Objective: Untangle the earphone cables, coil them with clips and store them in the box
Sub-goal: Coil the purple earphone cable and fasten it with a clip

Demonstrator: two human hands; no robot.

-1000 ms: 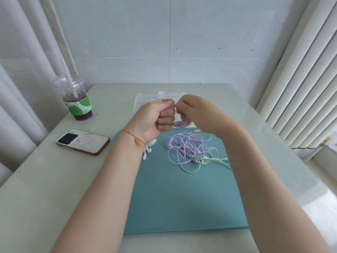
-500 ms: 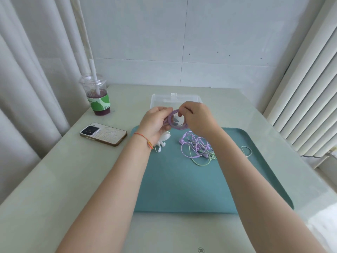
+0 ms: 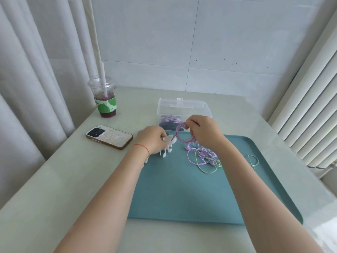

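Head view:

- The right hand (image 3: 204, 131) holds a coiled purple earphone cable (image 3: 183, 133) upright above the far edge of the teal mat (image 3: 191, 194). Thumb and fingers are curled and pinch the top of the coil.
- The left hand (image 3: 152, 139) is low at the far left corner of the mat. Its fingers are curled round a white clip (image 3: 168, 138), whose tip points toward the coil and meets its left side.
- More white clips (image 3: 166, 150) lie on the mat just beneath and beside the left hand. Their exact count cannot be told.
- A tangle of purple and green earphone cables (image 3: 204, 157) lies on the far half of the mat, just below the right hand.
- A single pale green cable loop (image 3: 253, 160) lies apart from the tangle, near the right edge of the mat.
- The clear plastic box (image 3: 184, 108) stands open on the desk (image 3: 73, 179), just beyond the far edge of the mat. Purple cable coils lie inside it, toward its left side.
- A smartphone (image 3: 109, 136) lies camera side up on the desk, left of the mat.
- A clear cup (image 3: 104, 101) with a dark red drink, a green label and a white straw stands near the far left corner of the desk.
- A red string bracelet (image 3: 143, 147) circles the left wrist.
- White curtains (image 3: 27, 88) hang at the left of the desk, and vertical blinds (image 3: 310, 106) at the right.
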